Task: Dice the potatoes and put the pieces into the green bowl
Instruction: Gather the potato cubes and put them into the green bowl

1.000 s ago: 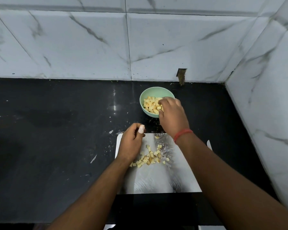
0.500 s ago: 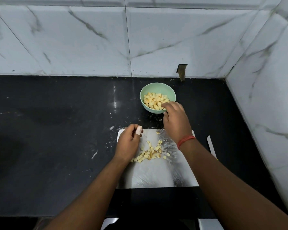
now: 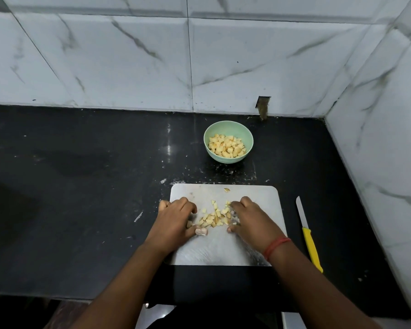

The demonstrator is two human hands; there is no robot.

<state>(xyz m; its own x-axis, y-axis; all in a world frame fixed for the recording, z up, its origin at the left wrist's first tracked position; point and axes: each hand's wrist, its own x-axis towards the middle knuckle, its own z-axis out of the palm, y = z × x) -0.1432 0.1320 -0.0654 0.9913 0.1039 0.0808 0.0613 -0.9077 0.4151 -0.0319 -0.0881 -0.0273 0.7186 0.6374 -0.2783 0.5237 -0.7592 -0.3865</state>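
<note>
Left hand: rests on the left part of the cutting board, fingers curled and knuckles up, set as a wall on the left of the loose potato pieces. The grip is clenched, but whether a piece sits inside it I cannot tell — the thumb lies against a pale scrap at the near edge of the pile.

Right hand: mirrors the left on the other side of the pile, fingers curled down onto the board and touching the pieces. Its grip is bent too, and whether it holds anything I cannot tell. The two hands bracket the pile, which I judge is a gathering pose, meant to sweep the dice together.

Potato pieces: a small scatter lies between the hands, mid-board, with one stray piece near the far edge, apart from the rest.

Green bowl: stands on the black worktop just beyond the far edge of the board, already well filled with diced potato — placed close so each handful has a short trip.

Knife: yellow-handled, lies on the worktop right of the board, blade pointing far, out of both hands. That suggests cutting is done for this batch.

Stage: judging by the full bowl and the small remainder, the task is near its end; the last pieces and the stray one are yet to go in.

Risk: small wet dice may slip out between curled fingers on the way to the bowl.
</note>
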